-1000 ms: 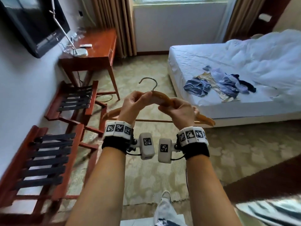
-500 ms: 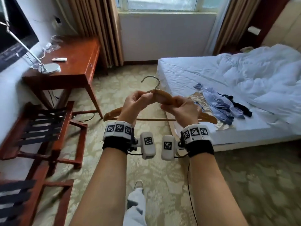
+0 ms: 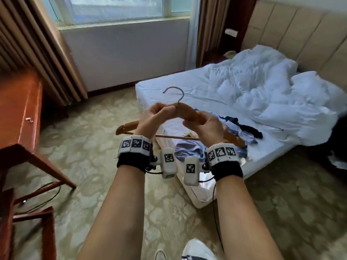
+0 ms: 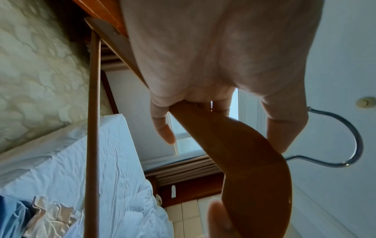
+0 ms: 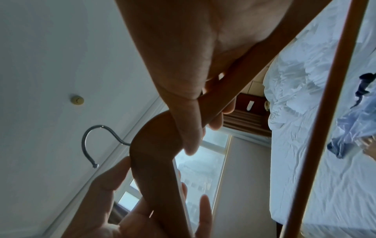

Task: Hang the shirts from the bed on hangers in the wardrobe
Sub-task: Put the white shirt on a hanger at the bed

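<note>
- A red-brown wooden counter [image 3: 20, 109] stands at the left edge, beside the curtains [image 3: 37, 53].
- The left hand [image 3: 154, 119] has its grip curled round the left arm of the wooden hanger [image 3: 187, 112].
- The hanger is held level in mid-air, metal hook [image 3: 175, 93] pointing up.
- The right hand [image 3: 205, 126] has its grip closed on the hanger's right arm.
- The shirts [image 3: 242, 130] lie crumpled on the bed [image 3: 187, 87], just behind the hanger, beside a rumpled white duvet [image 3: 272, 94].

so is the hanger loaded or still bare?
Bare: both hands hold the wooden hanger; the shirts lie crumpled on the bed.
</note>
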